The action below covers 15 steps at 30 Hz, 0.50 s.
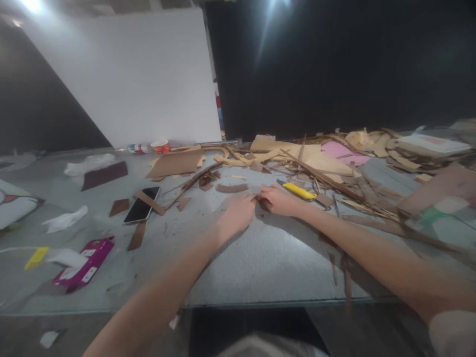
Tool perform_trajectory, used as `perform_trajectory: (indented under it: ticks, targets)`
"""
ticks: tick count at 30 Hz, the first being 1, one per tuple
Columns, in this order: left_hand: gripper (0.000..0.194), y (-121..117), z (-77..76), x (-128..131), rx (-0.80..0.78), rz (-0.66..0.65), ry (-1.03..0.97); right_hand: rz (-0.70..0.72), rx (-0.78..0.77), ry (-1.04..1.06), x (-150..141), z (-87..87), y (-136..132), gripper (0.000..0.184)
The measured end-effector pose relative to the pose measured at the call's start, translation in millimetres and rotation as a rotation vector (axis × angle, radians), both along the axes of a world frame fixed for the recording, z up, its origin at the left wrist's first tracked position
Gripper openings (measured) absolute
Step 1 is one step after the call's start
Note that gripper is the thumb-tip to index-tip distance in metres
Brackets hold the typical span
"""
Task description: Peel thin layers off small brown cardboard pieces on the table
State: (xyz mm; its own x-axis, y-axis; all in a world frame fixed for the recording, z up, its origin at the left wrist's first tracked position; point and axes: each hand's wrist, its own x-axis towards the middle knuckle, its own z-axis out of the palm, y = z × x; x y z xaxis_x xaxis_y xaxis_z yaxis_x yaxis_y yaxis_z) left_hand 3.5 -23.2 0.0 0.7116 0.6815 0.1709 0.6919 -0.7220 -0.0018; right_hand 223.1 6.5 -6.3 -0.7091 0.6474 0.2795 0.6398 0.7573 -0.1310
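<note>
Both my hands meet at the middle of the grey table (pixel 260 263). My left hand (pixel 238 213) lies knuckles up with its fingers curled onto the surface. My right hand (pixel 277 200) is closed beside it, fingertips touching the left hand's. What sits between the fingers is hidden. A yellow utility knife (pixel 298 191) lies just right of my right hand. A curved brown cardboard strip (pixel 232 188) rests just beyond my left hand.
Cardboard offcuts and strips (pixel 327 168) pile up at the back right, with a pink sheet (pixel 340 151). A phone (pixel 142 204), a brown sheet (pixel 174 163), a magenta box (pixel 84 265), tissues (pixel 65 219) and a cup (pixel 161 146) lie left. A white board (pixel 141 79) leans behind.
</note>
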Motion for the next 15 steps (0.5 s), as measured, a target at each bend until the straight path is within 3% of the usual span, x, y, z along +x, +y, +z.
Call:
perform_trajectory:
  ticks: [8,15]
  targets:
    - [0.045,4.4,-0.3,-1.3,0.057,-0.052,0.074,0.093,0.045,-0.032,15.5,6.5,4.8,0.025]
    - [0.047,6.0,3.8,-5.1,-0.01,-0.074,-0.004,0.122,0.051,0.024,20.3,4.9,5.9,0.027]
